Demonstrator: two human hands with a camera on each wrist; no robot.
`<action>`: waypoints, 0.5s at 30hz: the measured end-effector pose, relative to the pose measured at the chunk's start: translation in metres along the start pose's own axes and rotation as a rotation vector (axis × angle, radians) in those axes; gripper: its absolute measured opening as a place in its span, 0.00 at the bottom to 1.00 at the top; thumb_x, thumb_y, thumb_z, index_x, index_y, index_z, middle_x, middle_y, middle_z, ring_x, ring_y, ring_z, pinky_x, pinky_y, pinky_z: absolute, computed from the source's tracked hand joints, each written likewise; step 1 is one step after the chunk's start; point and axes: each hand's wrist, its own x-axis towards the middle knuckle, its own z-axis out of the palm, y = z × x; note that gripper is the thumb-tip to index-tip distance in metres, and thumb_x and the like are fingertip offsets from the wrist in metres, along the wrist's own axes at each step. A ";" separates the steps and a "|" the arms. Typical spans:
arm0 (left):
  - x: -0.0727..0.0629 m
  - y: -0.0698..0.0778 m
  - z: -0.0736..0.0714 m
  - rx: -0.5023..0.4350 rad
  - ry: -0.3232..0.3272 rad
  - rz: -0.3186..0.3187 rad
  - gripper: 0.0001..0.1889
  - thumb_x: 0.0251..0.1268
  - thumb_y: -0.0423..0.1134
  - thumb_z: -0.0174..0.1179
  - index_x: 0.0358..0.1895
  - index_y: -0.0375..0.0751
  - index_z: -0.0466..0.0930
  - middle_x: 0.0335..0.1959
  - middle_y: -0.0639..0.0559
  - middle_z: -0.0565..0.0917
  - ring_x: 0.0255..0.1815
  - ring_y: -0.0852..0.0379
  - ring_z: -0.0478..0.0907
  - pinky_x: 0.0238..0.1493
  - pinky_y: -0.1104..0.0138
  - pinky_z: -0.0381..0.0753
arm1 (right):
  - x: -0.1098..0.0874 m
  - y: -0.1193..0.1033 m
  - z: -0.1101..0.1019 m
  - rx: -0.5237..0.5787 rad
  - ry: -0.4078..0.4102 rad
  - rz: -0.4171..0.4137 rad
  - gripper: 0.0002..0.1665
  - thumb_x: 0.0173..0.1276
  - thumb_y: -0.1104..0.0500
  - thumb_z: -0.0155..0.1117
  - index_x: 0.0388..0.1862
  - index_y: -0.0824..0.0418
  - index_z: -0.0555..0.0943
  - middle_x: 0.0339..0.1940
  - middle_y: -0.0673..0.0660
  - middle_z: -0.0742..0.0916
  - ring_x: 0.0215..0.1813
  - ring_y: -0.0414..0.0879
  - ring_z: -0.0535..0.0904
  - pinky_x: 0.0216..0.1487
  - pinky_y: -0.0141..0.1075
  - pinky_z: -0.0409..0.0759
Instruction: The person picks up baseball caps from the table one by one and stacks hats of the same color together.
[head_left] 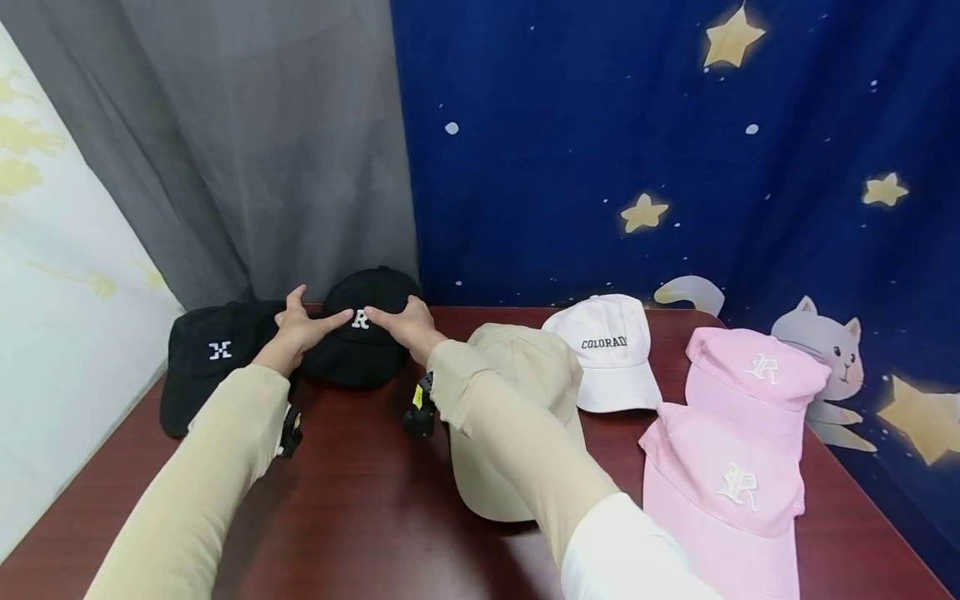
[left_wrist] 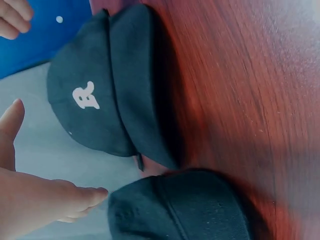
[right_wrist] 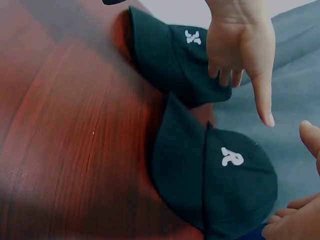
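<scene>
A black cap (head_left: 352, 358) with a white letter R sits at the back of the table, brim toward me. Above its crown my left hand (head_left: 300, 329) has its thumb stretched out toward the letter. From the other side my right hand (head_left: 408, 323) points its thumb inward, the two thumb tips a short gap apart. In the right wrist view both hands, left (right_wrist: 240, 55) and right (right_wrist: 300, 220), hold nothing and stand off from the cap. Another black cap (head_left: 191, 346) with a white X-like mark lies beside it, partly behind my left arm.
A beige cap (head_left: 517, 358) lies partly under my right forearm in the head view. Farther right are a white cap (head_left: 611, 333) lettered COLORADO and two pink caps, one (head_left: 720, 467) overlapping the other (head_left: 738, 358). Curtains (head_left: 525, 208) hang behind the reddish-brown table (head_left: 352, 517).
</scene>
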 end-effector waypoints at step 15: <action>0.024 -0.031 0.006 -0.007 0.003 -0.071 0.51 0.59 0.53 0.57 0.72 0.45 0.26 0.68 0.28 0.36 0.66 0.30 0.40 0.62 0.45 0.52 | 0.020 0.035 0.022 -0.040 0.043 0.075 0.49 0.58 0.49 0.67 0.70 0.66 0.55 0.69 0.61 0.62 0.69 0.50 0.57 0.63 0.39 0.61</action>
